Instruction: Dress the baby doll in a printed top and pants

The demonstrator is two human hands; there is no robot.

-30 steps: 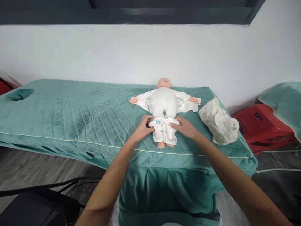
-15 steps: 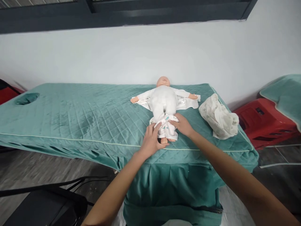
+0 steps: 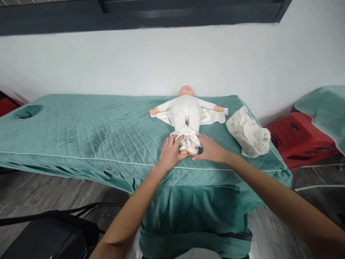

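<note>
Premises present as a treatment or massage room: a long padded bed (image 3: 72,133) in a quilted green cover spans most of the frame, with a face hole (image 3: 28,112) at far left. A baby doll (image 3: 185,109) at centre is consistent with a care-training room; exact type unconfirmed.

Bare hands (image 3: 169,154) and slender bare forearms (image 3: 136,210); a pale grey garment (image 3: 198,254) shows at the bottom edge.
</note>
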